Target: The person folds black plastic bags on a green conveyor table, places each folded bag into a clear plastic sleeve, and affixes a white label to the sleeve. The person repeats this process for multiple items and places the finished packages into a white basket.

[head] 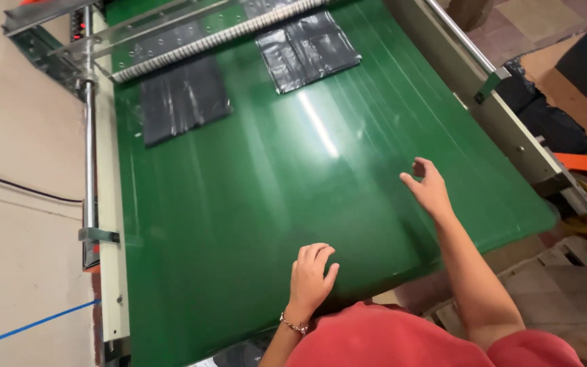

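Green conveyor belt (273,204) under your open, empty left hand (310,275) and right hand (429,187); black bags (183,98) lie well off at eleven o'clock.

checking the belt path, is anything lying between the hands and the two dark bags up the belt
Nothing visible: only bare green belt lies between the left hand, the right hand and the two dark bags.

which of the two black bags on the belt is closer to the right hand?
The black bag on the right, up-belt of the right hand. The other black bag lies toward the belt's left edge.
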